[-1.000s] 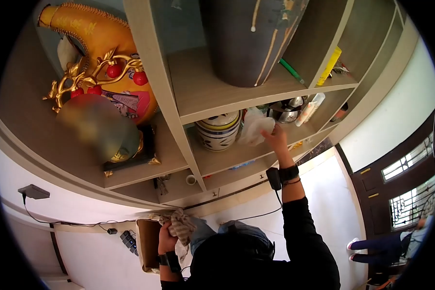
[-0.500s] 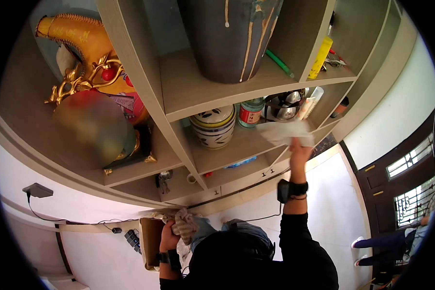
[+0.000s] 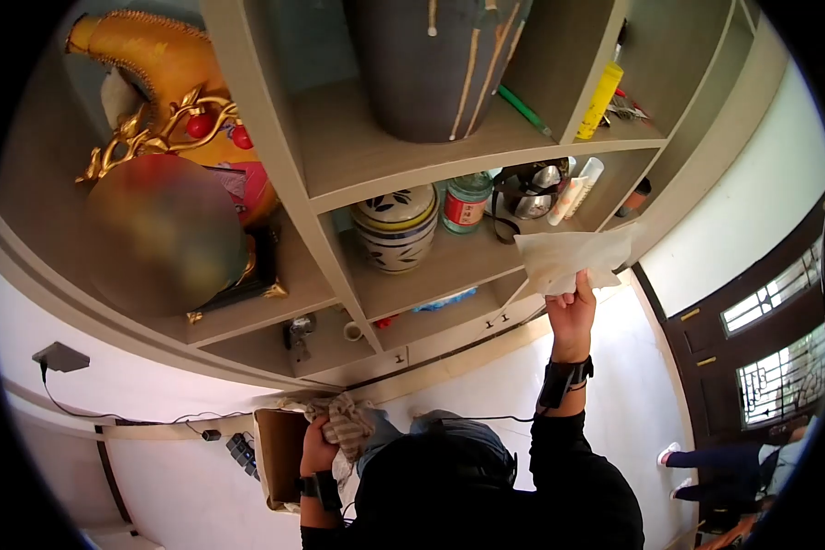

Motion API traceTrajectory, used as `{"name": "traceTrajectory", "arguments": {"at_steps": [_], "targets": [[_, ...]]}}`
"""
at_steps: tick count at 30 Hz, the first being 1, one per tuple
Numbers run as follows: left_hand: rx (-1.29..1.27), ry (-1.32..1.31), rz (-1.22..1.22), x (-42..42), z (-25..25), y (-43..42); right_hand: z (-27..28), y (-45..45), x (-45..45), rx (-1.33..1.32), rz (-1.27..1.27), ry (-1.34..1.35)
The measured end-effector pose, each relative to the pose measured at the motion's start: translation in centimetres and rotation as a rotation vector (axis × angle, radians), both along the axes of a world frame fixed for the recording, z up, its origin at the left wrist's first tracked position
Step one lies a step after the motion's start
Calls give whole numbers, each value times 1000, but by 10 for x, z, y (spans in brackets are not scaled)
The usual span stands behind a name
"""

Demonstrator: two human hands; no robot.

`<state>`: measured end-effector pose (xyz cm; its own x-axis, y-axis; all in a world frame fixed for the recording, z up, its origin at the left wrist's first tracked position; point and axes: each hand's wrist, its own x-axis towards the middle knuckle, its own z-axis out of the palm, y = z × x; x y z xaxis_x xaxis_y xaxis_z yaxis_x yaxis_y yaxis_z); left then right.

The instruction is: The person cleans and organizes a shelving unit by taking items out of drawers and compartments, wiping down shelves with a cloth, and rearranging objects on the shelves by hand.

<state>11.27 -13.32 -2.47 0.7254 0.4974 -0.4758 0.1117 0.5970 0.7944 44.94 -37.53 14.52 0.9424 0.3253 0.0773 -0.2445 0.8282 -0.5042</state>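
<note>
My right hand [image 3: 571,321] is raised in front of the shelves, its fingers closed on a thin, whitish, wrinkled sheet [image 3: 577,257], possibly a paper or wipe. Behind the sheet, on the middle shelf, are a lidded patterned ceramic jar [image 3: 394,231], a glass bottle with a red label [image 3: 466,203], a shiny metal item with a black strap [image 3: 533,191] and white tubes [image 3: 579,191]. Low at the left, my left hand [image 3: 317,451] grips a striped cloth [image 3: 346,426] beside the rim of an open cardboard box [image 3: 280,449].
A large dark vase [image 3: 431,73], a green pen [image 3: 524,110] and a yellow item [image 3: 600,101] stand or lie above. Gold ornaments [image 3: 160,137] fill the left compartment. A cable [image 3: 156,423] runs along the floor. Another person's legs [image 3: 715,472] show near the dark door [image 3: 724,357].
My right hand has moved slightly right and down, away from the bottle, and the sheet now appears spread wider. The left hand keeps its hold on the striped cloth.
</note>
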Motion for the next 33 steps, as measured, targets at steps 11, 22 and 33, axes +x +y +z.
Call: {"name": "traceTrajectory", "arguments": {"at_steps": [11,22,33], "targets": [[122,3,81,-31,5,-7,-109,91,-98,-888,813,-282],[-737,-147,855,-132,-47,-26,-306,260,-120,-1405,511,-1031],[-681,-194,972,-166,-52,-15,-347,318,-71,-1660,498,-1148]]}}
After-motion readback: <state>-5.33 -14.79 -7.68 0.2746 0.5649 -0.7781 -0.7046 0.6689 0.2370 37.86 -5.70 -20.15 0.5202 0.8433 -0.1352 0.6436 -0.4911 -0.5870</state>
